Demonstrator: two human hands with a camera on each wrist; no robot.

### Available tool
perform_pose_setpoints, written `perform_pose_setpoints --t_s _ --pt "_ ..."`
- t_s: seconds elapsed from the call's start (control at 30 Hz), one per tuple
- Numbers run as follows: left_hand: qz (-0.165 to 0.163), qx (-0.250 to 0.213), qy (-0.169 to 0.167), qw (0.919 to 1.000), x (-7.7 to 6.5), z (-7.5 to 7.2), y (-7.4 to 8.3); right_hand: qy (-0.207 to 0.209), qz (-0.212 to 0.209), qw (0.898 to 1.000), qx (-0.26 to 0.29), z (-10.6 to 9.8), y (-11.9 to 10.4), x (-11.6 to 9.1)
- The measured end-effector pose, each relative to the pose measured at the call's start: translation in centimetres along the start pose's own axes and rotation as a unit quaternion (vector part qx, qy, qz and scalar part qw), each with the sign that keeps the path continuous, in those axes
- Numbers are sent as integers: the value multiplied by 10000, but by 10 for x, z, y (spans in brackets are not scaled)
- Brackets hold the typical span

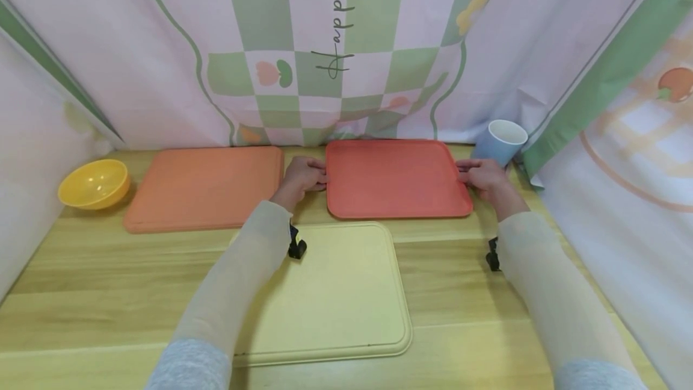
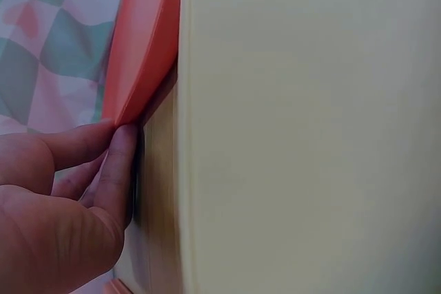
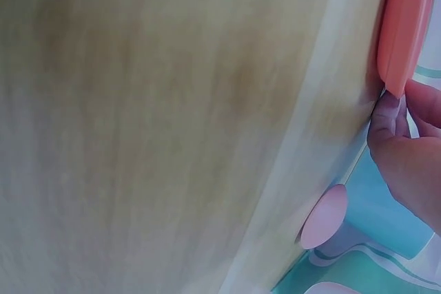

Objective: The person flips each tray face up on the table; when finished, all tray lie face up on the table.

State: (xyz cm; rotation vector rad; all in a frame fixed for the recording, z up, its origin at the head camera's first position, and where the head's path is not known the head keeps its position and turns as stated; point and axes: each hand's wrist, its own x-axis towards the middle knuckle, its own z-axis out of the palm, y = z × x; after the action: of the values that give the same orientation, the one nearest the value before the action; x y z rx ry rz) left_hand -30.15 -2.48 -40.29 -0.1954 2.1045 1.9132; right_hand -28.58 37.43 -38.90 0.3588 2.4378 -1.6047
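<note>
A red rectangular tray [image 1: 397, 179] with a low raised rim spans the space between my two hands at the back of the table. My left hand [image 1: 305, 174] pinches its left edge; in the left wrist view the thumb and fingers [image 2: 122, 146] meet at the tray's rim [image 2: 141, 53]. On the opposite side my right hand [image 1: 482, 174] grips the right edge, its fingertips right at the rim in the right wrist view. An orange tray [image 1: 208, 188] lies just left of my left hand. Beneath my left forearm, nearer the front, is a pale yellow tray [image 1: 335, 294].
Behind my right hand stands a light blue cup [image 1: 498, 142] with a white inside. A yellow bowl [image 1: 96, 184] sits at the far left, beside the orange tray. Patterned curtains [image 1: 319, 47] hang along the back and sides of the wooden table [image 1: 460, 294].
</note>
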Motion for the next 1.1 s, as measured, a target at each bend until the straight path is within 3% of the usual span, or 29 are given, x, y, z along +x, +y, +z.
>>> perform_pose_setpoints --t_s 0.47,0.8,1.1 --pt "115 -21 0 9999 2 0 1 40 21 9997 -220 1 0 4" --pt "158 119 -226 9995 -2 -6 0 187 -328 9990 -239 2 1 -1" --pt "473 344 -468 9972 -12 -16 2 615 -530 9894 -1207 4 -8 -11"
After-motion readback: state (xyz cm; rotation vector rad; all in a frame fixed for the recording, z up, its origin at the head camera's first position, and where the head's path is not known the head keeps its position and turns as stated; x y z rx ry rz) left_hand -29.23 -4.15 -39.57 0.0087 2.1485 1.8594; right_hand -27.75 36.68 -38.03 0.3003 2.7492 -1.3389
